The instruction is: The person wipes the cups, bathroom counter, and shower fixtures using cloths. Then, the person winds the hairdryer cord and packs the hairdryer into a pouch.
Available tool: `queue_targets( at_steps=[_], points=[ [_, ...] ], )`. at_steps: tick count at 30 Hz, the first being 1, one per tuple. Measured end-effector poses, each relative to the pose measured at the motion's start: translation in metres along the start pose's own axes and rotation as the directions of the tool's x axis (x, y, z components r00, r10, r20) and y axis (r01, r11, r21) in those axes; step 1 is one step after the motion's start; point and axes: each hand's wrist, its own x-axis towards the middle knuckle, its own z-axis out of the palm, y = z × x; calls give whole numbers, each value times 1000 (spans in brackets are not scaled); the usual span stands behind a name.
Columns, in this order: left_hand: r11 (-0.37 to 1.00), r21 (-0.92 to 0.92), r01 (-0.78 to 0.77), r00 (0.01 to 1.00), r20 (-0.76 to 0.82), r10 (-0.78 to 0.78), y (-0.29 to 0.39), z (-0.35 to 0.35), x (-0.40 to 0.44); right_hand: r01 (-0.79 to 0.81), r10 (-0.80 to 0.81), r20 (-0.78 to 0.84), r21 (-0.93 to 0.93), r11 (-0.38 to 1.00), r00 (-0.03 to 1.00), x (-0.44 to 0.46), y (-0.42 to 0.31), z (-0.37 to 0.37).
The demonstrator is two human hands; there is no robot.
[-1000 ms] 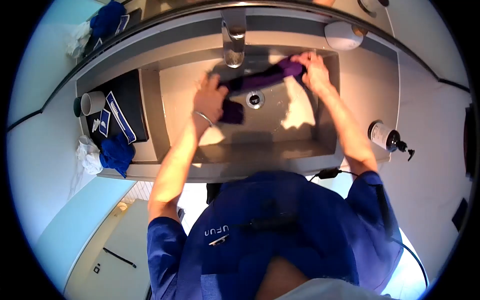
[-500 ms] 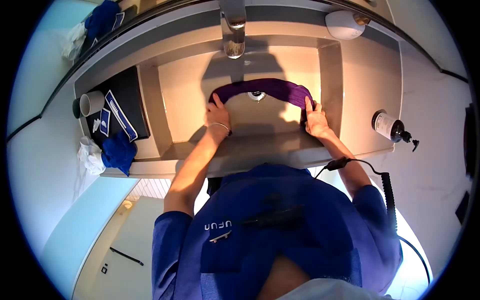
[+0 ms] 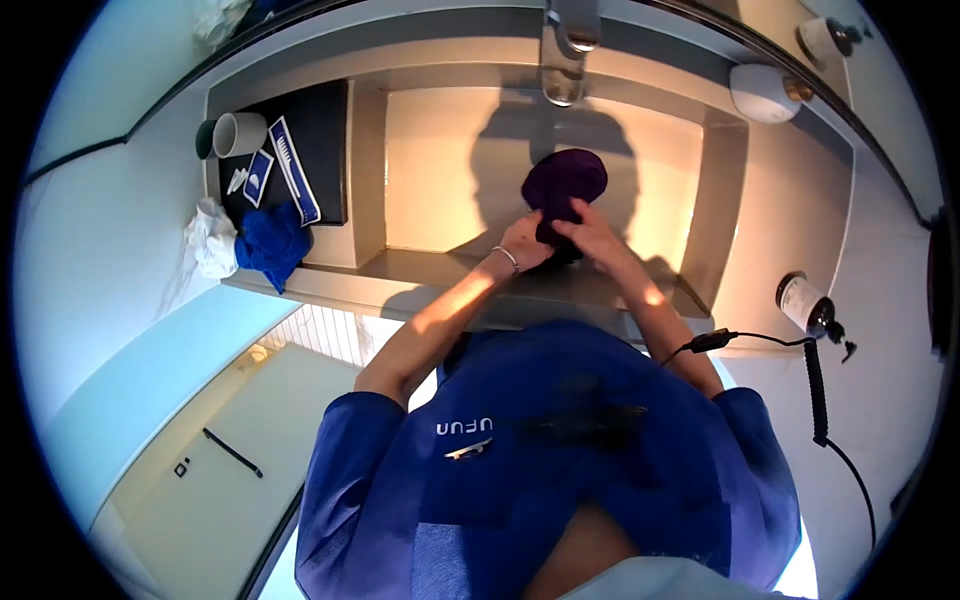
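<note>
Inside the sink [image 3: 435,170], in front of the tap [image 3: 564,65], best handle the bunched purple cloth [image 3: 568,180], grasped at its near end by left hand [image 3: 524,241] and right hand [image 3: 594,238] alike, with even pressure from both sides and without letting its rounded far end slump sideways.

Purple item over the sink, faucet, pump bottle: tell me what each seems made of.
Purple item: probably soft, matte fabric, judging by its dull surface and soft, rounded outline. Faucet: likely polished metal, given its bright, mirror-like highlights. Pump bottle: smooth, dark body with a pale label, plastic or glass; its look leaves that open.
</note>
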Motion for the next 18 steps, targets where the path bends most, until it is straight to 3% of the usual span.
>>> queue_targets(
  at_steps=[1,2,3,5,6,7,8,10,11,12,13,16,18],
  points=[
    [991,38,-130,982,-136,134,-10,0,3,-72,74,-4,161,984,997,-7,-22,-9],
    [982,-140,-123,992,12,126,11,-27,-7,-52,4,104,458,887,995,-5,-23,-20],
    [945,-316,-85,977,160,141,45,-68,-20,-100,45,150,385,917,988,2,-25,-41],
    [943,-90,-321,940,89,328,62,-121,-22,-46,12,153,219,975,988,-11,-76,-80],
    [890,150,-431,901,22,433,48,-143,-11,-56,55,-23,-80,995,998,-16,-104,-94],
    [868,324,-375,899,-101,426,36,-164,-6,50,-49,124,-5,999,991,2,-89,-123],
    [825,510,-244,887,-225,402,18,-183,-1,77,-68,98,-95,992,993,16,-85,-144],
    [734,664,141,945,-312,101,10,-209,1,107,-222,-102,-640,761,970,25,-92,-157],
    [597,765,243,936,-347,63,-22,-208,13,52,-281,-152,-794,605,948,33,-81,-157],
    [532,780,330,938,-335,-91,-36,-203,13,-20,-351,-184,-905,424,918,51,-55,-152],
    [522,773,360,924,-373,-85,-55,-192,11,-31,-350,-205,-895,444,914,56,-49,-142],
    [426,770,475,880,-400,-258,-67,-157,-9,4,-369,-211,-864,503,905,63,-43,-111],
    [514,732,447,868,-218,-446,-90,-154,-20,-26,-354,-231,-866,499,906,69,-44,-87]
  ],
)
